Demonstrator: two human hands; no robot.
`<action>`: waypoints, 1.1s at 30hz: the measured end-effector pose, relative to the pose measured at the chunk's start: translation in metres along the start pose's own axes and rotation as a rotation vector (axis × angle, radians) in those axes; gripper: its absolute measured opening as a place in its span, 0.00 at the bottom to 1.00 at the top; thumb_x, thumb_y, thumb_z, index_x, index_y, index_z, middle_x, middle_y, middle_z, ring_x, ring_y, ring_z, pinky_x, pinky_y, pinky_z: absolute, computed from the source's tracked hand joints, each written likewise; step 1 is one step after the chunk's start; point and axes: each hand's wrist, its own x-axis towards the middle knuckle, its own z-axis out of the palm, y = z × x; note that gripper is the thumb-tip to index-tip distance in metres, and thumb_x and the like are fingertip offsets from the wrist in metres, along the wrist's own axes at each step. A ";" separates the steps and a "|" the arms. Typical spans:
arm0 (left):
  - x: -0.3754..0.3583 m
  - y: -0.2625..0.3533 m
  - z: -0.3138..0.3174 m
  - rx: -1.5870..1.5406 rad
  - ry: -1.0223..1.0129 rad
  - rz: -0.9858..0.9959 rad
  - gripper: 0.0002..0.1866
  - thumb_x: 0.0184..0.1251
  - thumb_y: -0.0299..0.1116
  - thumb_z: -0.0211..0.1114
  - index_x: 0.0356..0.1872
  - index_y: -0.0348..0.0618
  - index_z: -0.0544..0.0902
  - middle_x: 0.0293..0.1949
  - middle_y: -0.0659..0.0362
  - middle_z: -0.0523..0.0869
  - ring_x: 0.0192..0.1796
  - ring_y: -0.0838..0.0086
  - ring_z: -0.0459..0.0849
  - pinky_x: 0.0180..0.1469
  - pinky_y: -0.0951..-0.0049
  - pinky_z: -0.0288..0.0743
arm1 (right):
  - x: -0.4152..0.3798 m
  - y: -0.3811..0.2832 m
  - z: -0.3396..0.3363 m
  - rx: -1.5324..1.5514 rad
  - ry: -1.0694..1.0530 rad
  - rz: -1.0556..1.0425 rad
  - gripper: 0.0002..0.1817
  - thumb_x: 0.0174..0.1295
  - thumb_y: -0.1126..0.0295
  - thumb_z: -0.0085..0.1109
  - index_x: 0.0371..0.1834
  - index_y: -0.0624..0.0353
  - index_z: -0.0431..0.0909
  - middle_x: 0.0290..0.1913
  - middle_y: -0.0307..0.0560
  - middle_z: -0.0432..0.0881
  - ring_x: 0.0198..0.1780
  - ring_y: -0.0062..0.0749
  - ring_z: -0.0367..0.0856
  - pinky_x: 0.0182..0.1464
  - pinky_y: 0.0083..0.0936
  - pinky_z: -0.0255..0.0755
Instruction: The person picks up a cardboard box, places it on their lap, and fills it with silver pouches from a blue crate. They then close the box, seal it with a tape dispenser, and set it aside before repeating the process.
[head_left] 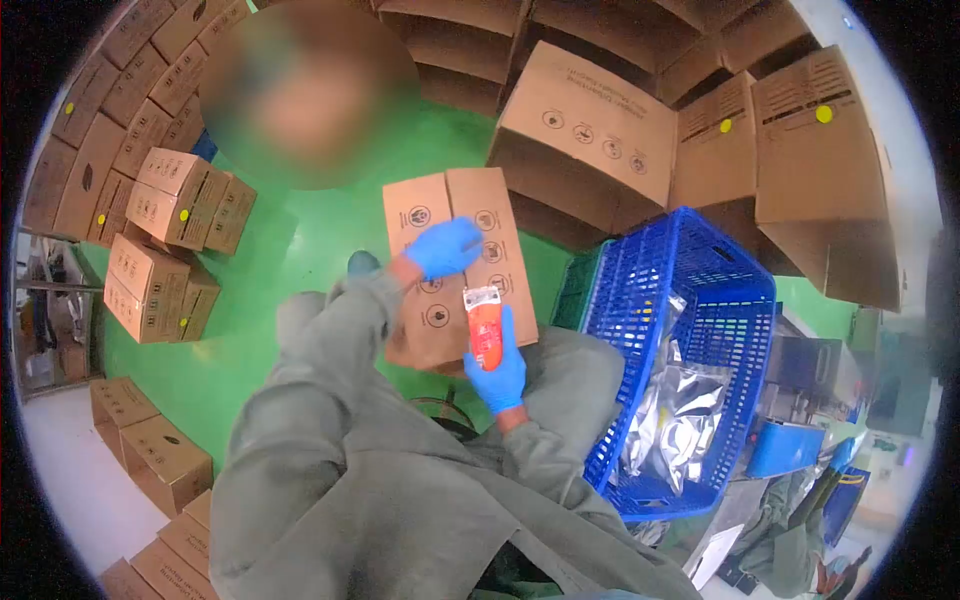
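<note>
Green floor (300,250), cardboard stacks all round. Right hand (500,375) fingers clamped on orange packet (485,330); left hand (445,247), fingers curled, lies on carton (430,300). Blue crate (690,300) just right.

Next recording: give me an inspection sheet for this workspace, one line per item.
Surface: green floor; a closed cardboard box rests on the person's lap.
Job's things: orange pouch with a pale top edge, held over the box.
Clutter: blue crate beside the person, holding silver foil bags; small cartons stacked on the floor.
Grippers: left hand, blue-gloved, lies flat on the box top; right hand, blue-gloved, fingers closed around the pouch.
Cables: nothing seen.
Surroundings: large cartons stacked ahead, some with yellow dots; more cartons along the left edge; blue objects lower right, too small to identify.
</note>
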 end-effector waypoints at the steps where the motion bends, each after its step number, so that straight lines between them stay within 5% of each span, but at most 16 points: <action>1: -0.007 0.011 -0.011 0.009 0.008 0.012 0.29 0.71 0.50 0.52 0.57 0.31 0.76 0.63 0.45 0.74 0.65 0.55 0.74 0.64 0.56 0.69 | 0.005 0.000 -0.002 -0.002 0.013 -0.011 0.51 0.47 0.67 0.69 0.77 0.54 0.52 0.51 0.58 0.82 0.46 0.42 0.85 0.47 0.34 0.78; 3: -0.034 0.027 -0.012 -0.786 -0.413 -0.470 0.25 0.71 0.51 0.56 0.45 0.34 0.82 0.48 0.49 0.85 0.49 0.60 0.85 0.50 0.58 0.79 | -0.001 -0.002 -0.002 0.009 -0.025 0.036 0.51 0.47 0.67 0.69 0.77 0.53 0.51 0.51 0.58 0.82 0.47 0.42 0.85 0.47 0.34 0.78; 6: -0.040 0.004 0.021 -1.226 -0.437 -0.385 0.23 0.69 0.49 0.60 0.43 0.35 0.83 0.38 0.52 0.87 0.40 0.63 0.86 0.44 0.62 0.82 | -0.002 -0.003 -0.002 -0.009 -0.053 0.010 0.51 0.47 0.66 0.69 0.77 0.53 0.51 0.52 0.58 0.82 0.48 0.42 0.85 0.48 0.35 0.78; 10: -0.034 -0.009 0.029 -1.290 -0.430 -0.319 0.18 0.69 0.42 0.63 0.42 0.34 0.84 0.37 0.54 0.87 0.38 0.69 0.86 0.41 0.69 0.81 | -0.002 -0.009 -0.004 -0.042 -0.088 0.042 0.51 0.48 0.65 0.69 0.77 0.53 0.51 0.54 0.58 0.81 0.50 0.44 0.84 0.50 0.35 0.78; 12: -0.032 -0.005 0.020 -1.187 -0.146 -0.373 0.14 0.67 0.38 0.64 0.36 0.36 0.86 0.35 0.56 0.88 0.37 0.70 0.86 0.40 0.69 0.81 | 0.010 -0.021 -0.001 -0.121 -0.075 -0.007 0.50 0.49 0.63 0.69 0.77 0.51 0.52 0.51 0.58 0.82 0.47 0.47 0.85 0.49 0.37 0.78; 14: -0.005 -0.030 -0.013 -0.654 0.114 -0.224 0.12 0.65 0.37 0.63 0.30 0.37 0.85 0.30 0.54 0.87 0.32 0.71 0.84 0.36 0.68 0.78 | 0.038 -0.034 0.006 -0.135 -0.089 -0.008 0.49 0.50 0.60 0.68 0.76 0.46 0.53 0.45 0.58 0.82 0.44 0.50 0.84 0.46 0.40 0.78; 15: 0.020 -0.060 -0.037 -0.115 0.201 -0.018 0.13 0.61 0.38 0.62 0.28 0.36 0.84 0.26 0.50 0.85 0.27 0.70 0.81 0.33 0.66 0.76 | 0.054 -0.042 0.010 -0.149 -0.107 -0.006 0.48 0.50 0.57 0.68 0.76 0.40 0.54 0.40 0.58 0.82 0.41 0.54 0.83 0.43 0.43 0.78; 17: 0.056 -0.080 -0.101 -0.453 0.536 -0.245 0.14 0.60 0.38 0.60 0.28 0.35 0.83 0.22 0.49 0.83 0.23 0.69 0.78 0.30 0.64 0.76 | 0.095 -0.059 0.022 -0.198 -0.161 0.030 0.47 0.51 0.56 0.66 0.76 0.39 0.54 0.38 0.59 0.82 0.40 0.54 0.83 0.42 0.43 0.78; 20: 0.102 -0.123 -0.142 -0.676 0.374 -0.311 0.14 0.59 0.39 0.61 0.26 0.35 0.83 0.22 0.51 0.83 0.23 0.69 0.79 0.29 0.63 0.76 | 0.152 -0.071 0.042 -0.246 -0.240 0.117 0.46 0.52 0.56 0.64 0.76 0.38 0.54 0.37 0.59 0.84 0.39 0.54 0.84 0.41 0.44 0.77; 23: 0.133 -0.153 -0.145 -0.221 0.183 -0.404 0.15 0.57 0.40 0.63 0.33 0.36 0.87 0.32 0.48 0.88 0.31 0.63 0.86 0.35 0.61 0.79 | 0.179 -0.069 0.055 -0.218 -0.259 0.188 0.45 0.52 0.56 0.62 0.76 0.38 0.53 0.36 0.60 0.84 0.38 0.54 0.84 0.40 0.45 0.77; 25: 0.162 -0.203 -0.095 0.089 0.050 -0.461 0.17 0.56 0.45 0.64 0.30 0.38 0.85 0.35 0.54 0.88 0.32 0.61 0.85 0.36 0.57 0.79 | 0.188 -0.066 0.060 -0.205 -0.254 0.195 0.45 0.52 0.57 0.62 0.76 0.38 0.53 0.36 0.60 0.84 0.37 0.55 0.84 0.40 0.45 0.77; 27: 0.170 -0.272 0.013 0.492 0.205 -0.270 0.20 0.56 0.49 0.64 0.38 0.43 0.87 0.46 0.50 0.87 0.45 0.58 0.85 0.45 0.56 0.79 | 0.191 -0.066 0.062 -0.239 -0.237 0.200 0.44 0.51 0.58 0.64 0.75 0.39 0.57 0.34 0.58 0.85 0.35 0.54 0.85 0.38 0.42 0.78; 28: 0.179 -0.278 0.018 0.480 0.195 -0.268 0.20 0.56 0.49 0.64 0.38 0.43 0.87 0.46 0.50 0.87 0.45 0.58 0.85 0.45 0.56 0.79 | 0.192 -0.065 0.064 -0.247 -0.242 0.213 0.44 0.51 0.58 0.64 0.75 0.39 0.57 0.34 0.58 0.85 0.35 0.54 0.85 0.38 0.42 0.78; 30: 0.186 -0.274 0.000 0.003 -0.519 -0.559 0.30 0.56 0.60 0.62 0.49 0.46 0.86 0.58 0.46 0.81 0.60 0.57 0.78 0.57 0.56 0.74 | 0.192 -0.067 0.065 -0.243 -0.254 0.238 0.44 0.51 0.58 0.64 0.75 0.40 0.57 0.33 0.59 0.85 0.35 0.54 0.85 0.38 0.43 0.78; 31: 0.176 -0.261 -0.009 0.000 -0.514 -0.564 0.30 0.56 0.60 0.62 0.49 0.46 0.86 0.58 0.46 0.81 0.60 0.57 0.78 0.57 0.56 0.74 | 0.191 -0.067 0.065 -0.244 -0.259 0.233 0.44 0.51 0.58 0.64 0.75 0.40 0.57 0.33 0.59 0.85 0.35 0.54 0.85 0.38 0.43 0.78; 33: 0.136 -0.177 -0.056 0.322 -0.058 -0.484 0.40 0.57 0.71 0.54 0.52 0.44 0.84 0.61 0.44 0.78 0.64 0.56 0.75 0.63 0.56 0.70 | 0.190 -0.066 0.064 -0.183 -0.249 0.243 0.44 0.51 0.58 0.64 0.75 0.40 0.57 0.33 0.60 0.85 0.35 0.55 0.84 0.39 0.43 0.78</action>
